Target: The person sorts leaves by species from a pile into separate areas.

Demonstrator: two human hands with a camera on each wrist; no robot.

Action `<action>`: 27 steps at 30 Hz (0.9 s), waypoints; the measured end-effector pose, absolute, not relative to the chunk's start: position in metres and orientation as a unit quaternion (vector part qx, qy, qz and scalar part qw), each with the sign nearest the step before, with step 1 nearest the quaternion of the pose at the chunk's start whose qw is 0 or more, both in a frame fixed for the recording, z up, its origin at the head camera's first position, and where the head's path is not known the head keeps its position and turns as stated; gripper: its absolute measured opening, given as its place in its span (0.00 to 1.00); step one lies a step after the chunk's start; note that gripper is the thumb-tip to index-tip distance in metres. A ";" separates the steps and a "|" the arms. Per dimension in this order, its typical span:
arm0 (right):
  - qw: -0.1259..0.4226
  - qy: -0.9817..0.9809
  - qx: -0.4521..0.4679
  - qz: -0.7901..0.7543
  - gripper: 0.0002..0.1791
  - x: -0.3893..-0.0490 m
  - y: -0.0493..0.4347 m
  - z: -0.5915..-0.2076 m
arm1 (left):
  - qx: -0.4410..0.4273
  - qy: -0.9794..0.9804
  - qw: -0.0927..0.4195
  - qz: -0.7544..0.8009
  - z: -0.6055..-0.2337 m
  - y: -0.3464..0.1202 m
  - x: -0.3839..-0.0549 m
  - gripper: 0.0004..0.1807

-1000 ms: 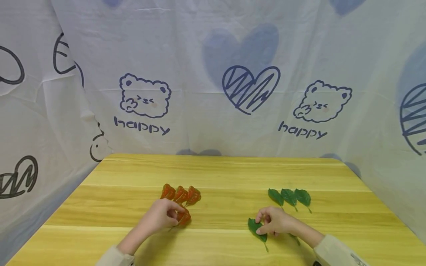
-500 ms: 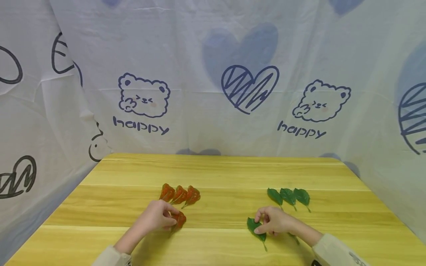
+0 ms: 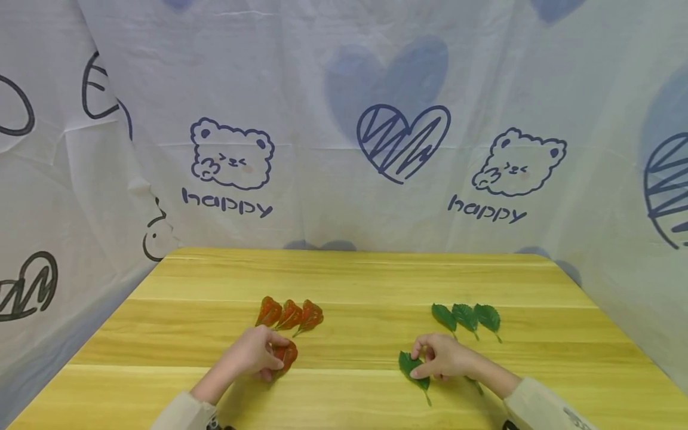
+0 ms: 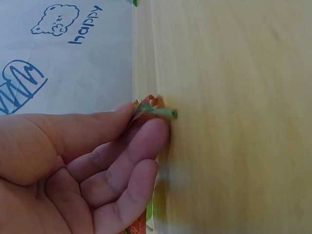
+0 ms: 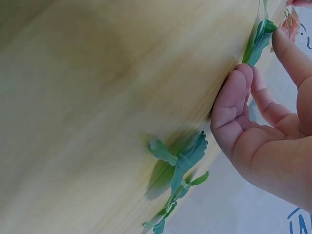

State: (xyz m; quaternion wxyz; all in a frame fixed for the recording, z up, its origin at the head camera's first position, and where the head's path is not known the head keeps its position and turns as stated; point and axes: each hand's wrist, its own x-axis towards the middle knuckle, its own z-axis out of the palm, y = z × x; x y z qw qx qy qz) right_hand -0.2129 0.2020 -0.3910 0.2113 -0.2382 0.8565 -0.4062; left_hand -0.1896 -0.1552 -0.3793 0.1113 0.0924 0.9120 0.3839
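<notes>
In the head view my left hand (image 3: 252, 353) pinches a red leaf (image 3: 286, 356), low over the table at left. Its green stem end (image 4: 165, 112) pokes out between thumb and fingertips in the left wrist view. My right hand (image 3: 443, 357) holds a green leaf (image 3: 409, 365) between curled fingers and thumb, with the leaf's stem pointing toward the front. Another green leaf (image 3: 477, 387) lies partly hidden under the right wrist. Behind the left hand three red leaves (image 3: 291, 314) lie in a row. Three green leaves (image 3: 466, 317) form a similar row behind the right hand.
The leaves lie on a yellow wood-grain table (image 3: 365, 280). A white cloth (image 3: 322, 179) printed with bears and hearts hangs close behind the table's far edge, and more of it hangs at the sides.
My left hand has drawn the red leaf slightly left and toward me, away from the red row. The right hand and its green leaf have stayed in place.
</notes>
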 end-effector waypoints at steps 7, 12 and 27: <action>0.198 0.869 -0.245 -0.382 0.14 -0.213 0.201 -0.390 | 0.082 0.913 0.131 0.378 -0.378 -0.154 -0.189 0.20; 0.185 0.878 -0.237 -0.372 0.15 -0.211 0.201 -0.391 | 0.073 0.911 0.141 0.379 -0.378 -0.155 -0.189 0.19; 0.187 0.858 -0.206 -0.432 0.12 -0.209 0.204 -0.383 | 0.080 0.911 0.141 0.380 -0.377 -0.156 -0.188 0.20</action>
